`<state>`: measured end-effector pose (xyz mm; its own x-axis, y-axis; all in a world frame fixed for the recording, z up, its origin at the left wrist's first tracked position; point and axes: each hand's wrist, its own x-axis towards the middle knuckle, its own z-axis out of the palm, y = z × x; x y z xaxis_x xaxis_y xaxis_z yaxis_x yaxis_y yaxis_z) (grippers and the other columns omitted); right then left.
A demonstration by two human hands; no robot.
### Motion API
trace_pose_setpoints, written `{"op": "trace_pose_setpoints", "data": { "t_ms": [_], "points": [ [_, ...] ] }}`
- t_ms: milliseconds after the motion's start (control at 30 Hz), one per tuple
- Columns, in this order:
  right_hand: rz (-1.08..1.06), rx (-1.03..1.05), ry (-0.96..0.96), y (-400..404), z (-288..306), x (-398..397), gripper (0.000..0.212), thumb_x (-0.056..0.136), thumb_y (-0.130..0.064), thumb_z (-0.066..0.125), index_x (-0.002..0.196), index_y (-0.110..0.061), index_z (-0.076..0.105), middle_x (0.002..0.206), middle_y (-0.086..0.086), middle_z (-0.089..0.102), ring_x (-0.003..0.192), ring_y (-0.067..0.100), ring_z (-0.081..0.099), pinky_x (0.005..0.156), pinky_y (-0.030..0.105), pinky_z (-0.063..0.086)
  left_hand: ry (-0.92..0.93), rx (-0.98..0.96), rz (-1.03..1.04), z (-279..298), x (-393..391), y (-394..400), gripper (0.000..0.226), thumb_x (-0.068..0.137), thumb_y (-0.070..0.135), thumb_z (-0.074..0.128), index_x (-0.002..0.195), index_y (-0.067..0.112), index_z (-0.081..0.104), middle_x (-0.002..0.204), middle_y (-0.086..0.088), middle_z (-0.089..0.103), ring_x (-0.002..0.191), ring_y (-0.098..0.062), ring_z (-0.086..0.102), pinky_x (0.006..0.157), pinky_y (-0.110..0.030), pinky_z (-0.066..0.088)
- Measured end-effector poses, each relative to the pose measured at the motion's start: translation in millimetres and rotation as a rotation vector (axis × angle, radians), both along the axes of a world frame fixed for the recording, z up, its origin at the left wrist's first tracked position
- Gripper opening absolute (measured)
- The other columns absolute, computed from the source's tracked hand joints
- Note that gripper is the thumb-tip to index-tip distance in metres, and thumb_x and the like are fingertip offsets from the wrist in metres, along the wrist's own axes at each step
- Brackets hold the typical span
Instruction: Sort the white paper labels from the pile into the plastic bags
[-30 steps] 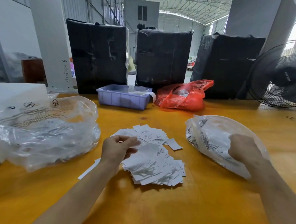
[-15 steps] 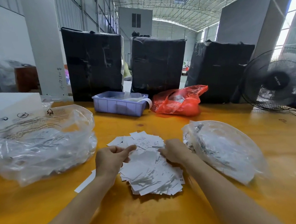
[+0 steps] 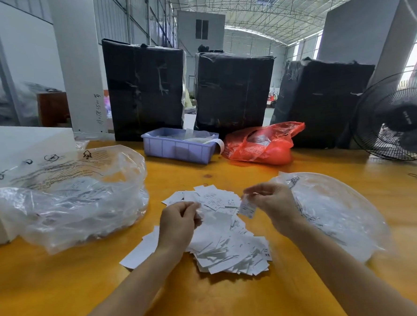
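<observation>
Warehouse light falls on an orange wooden table (image 3: 235, 300), where the loose pile of white paper labels (image 3: 228, 242) lies between two clear plastic bags, one left (image 3: 70, 198), one right (image 3: 332, 211), so either is within reach. The right hand (image 3: 270, 203) pinches one small printed label (image 3: 247, 208), probably to read it; the left hand (image 3: 178, 223) curls over the pile, apparently gripping labels.

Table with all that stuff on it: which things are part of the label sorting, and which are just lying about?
Part of the job:
pile of white labels
label pinched by the right hand
left hand
left clear bag
right clear bag

Lying about:
purple tray
red bag
fan
black-wrapped bundles
</observation>
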<state>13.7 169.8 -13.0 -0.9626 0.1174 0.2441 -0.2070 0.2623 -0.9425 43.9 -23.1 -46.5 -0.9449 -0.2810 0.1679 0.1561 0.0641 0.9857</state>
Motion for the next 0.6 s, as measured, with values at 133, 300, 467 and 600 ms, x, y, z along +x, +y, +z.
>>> {"op": "trace_pose_setpoints", "data": {
  "t_ms": [133, 300, 467, 600],
  "points": [
    [0.217, -0.585, -0.219, -8.0, -0.2, 24.9, 0.023, 0.084, 0.02, 0.049, 0.079, 0.006, 0.066, 0.087, 0.025, 0.069, 0.084, 0.03, 0.068, 0.07, 0.026, 0.059, 0.028, -0.056, -0.114, -0.3, 5.3, 6.1, 0.019, 0.092, -0.003, 0.052, 0.093, 0.012, 0.064, 0.073, -0.006, 0.067, 0.065, -0.012, 0.062, 0.06, -0.014, 0.05],
    [0.162, -0.553, -0.165, -9.9, -13.1, 45.3, 0.029, 0.082, 0.021, 0.047, 0.097, 0.005, 0.067, 0.107, 0.043, 0.057, 0.095, 0.055, 0.053, 0.075, 0.025, 0.052, 0.064, -0.111, -0.155, 2.5, 10.8, 13.1, 0.01, 0.082, 0.011, 0.072, 0.073, 0.012, 0.069, 0.06, 0.0, 0.068, 0.052, -0.004, 0.059, 0.054, -0.015, 0.047],
    [0.128, -0.566, -0.081, -7.9, -10.4, 52.0, 0.032, 0.084, 0.021, 0.045, 0.083, 0.001, 0.069, 0.087, 0.021, 0.071, 0.09, 0.039, 0.06, 0.075, 0.024, 0.052, 0.009, -0.023, -0.205, 5.9, 13.4, 15.1, 0.016, 0.076, 0.019, 0.077, 0.066, 0.009, 0.069, 0.063, -0.003, 0.069, 0.06, -0.009, 0.061, 0.063, -0.02, 0.051],
    [0.121, -0.572, -0.063, -7.7, -9.0, 52.4, 0.035, 0.084, 0.022, 0.043, 0.08, 0.0, 0.069, 0.089, 0.011, 0.072, 0.094, 0.019, 0.065, 0.078, 0.02, 0.055, -0.058, 0.09, -0.304, 11.0, 16.3, 13.2, 0.019, 0.066, 0.017, 0.08, 0.062, 0.006, 0.065, 0.067, -0.012, 0.071, 0.06, -0.014, 0.066, 0.059, -0.021, 0.052]
  ]
}}
